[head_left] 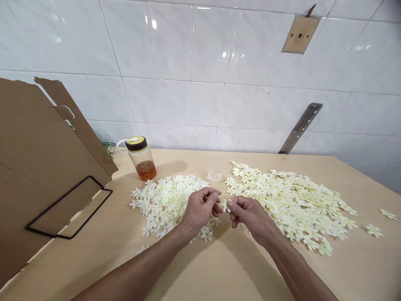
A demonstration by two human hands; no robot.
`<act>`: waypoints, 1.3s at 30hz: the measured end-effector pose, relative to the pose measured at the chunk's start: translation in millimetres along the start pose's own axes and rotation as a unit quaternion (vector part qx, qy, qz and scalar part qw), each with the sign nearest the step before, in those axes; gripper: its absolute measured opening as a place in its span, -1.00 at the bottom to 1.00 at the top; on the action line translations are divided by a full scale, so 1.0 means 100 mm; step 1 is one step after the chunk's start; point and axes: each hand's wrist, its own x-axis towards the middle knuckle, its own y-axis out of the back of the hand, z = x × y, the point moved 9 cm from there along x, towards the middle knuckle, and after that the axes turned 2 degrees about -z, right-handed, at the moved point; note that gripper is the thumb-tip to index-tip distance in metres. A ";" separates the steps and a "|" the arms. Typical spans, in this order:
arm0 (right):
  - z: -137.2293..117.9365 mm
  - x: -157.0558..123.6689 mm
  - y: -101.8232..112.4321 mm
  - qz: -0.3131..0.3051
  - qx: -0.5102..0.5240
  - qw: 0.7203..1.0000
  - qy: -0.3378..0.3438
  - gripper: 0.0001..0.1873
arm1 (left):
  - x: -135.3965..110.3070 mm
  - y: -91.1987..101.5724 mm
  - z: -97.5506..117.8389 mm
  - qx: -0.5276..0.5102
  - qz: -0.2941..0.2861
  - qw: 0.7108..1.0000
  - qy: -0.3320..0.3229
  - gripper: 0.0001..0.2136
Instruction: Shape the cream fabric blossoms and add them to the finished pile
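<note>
Between the thumb and fingers of my right hand (249,215) is a small pale artificial flower (224,205), held above the table. Just to its left, my left hand (202,205) has its fingers curled and its thumb against the forefinger; anything pinched there is too small to make out. Beneath and behind the left hand spreads a heap of white artificial flowers (169,196). A wider pile of creamy yellow flowers (291,200) lies beyond the right hand. A small clear plastic cup (215,172) stands behind both hands, between the piles.
A bottle with amber liquid (142,159) stands at the back left. A cardboard box (46,159) with a black wire frame (70,207) against it fills the left side. Stray flowers (374,230) lie far right. The tiled wall (206,104) bounds the table (216,267) behind.
</note>
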 end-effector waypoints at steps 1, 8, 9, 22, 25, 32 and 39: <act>-0.01 0.00 -0.01 -0.002 0.000 1.000 0.005 -0.57 | 0.00 0.00 0.00 0.000 -0.001 1.000 0.001 -0.76; 0.04 0.00 -0.03 0.033 0.012 0.999 -0.002 -0.52 | -0.01 -0.05 -0.02 -0.008 -0.011 1.000 0.013 -0.74; 0.04 0.00 -0.03 0.036 0.012 0.999 0.002 -0.52 | -0.01 -0.06 -0.02 -0.011 -0.016 1.000 0.013 -0.73; -0.02 0.00 -0.06 0.006 0.051 0.998 0.021 -0.64 | -0.03 -0.10 -0.04 -0.024 -0.047 0.998 0.023 -0.65; 0.00 -0.01 -0.06 0.016 0.014 1.000 0.016 -0.58 | -0.04 -0.10 -0.05 -0.021 -0.045 0.998 0.024 -0.65; -0.02 -0.03 -0.05 0.033 -0.072 0.997 0.025 -0.52 | -0.07 -0.19 -0.17 -0.133 -0.083 0.982 0.103 -0.68; -0.10 -0.05 0.01 0.080 -0.155 0.983 0.054 -0.58 | -0.04 -0.09 -0.15 -0.100 -0.032 0.990 0.098 -0.69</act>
